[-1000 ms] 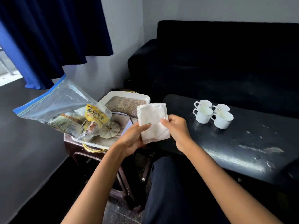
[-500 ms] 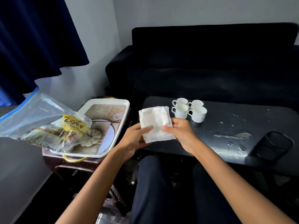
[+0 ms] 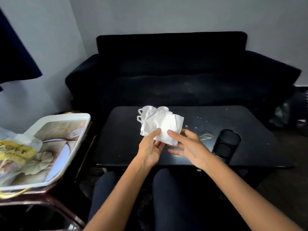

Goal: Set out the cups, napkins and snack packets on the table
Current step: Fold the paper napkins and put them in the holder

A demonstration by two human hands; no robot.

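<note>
A stack of white paper napkins (image 3: 162,125) is held over the black table (image 3: 123,140). My left hand (image 3: 150,147) pinches its lower left edge between thumb and fingers. My right hand (image 3: 188,147) touches its lower right corner with thumb and spread fingers; its grip is loose. Several white cups (image 3: 145,111) stand on the table behind the napkins, mostly hidden by them. A clear zip bag with snack packets (image 3: 15,152) lies in the white tray (image 3: 73,116) at the left.
A black mesh cup (image 3: 227,143) stands on the table's right part near the front edge. A black sofa (image 3: 175,75) sits behind the table. The tray rests on a small brown side table (image 3: 41,195). My knees are under the table's front edge.
The view has swung right and both hands have carried the napkins forward over the table, in front of the cups. My right hand's fingers have loosened and spread.
</note>
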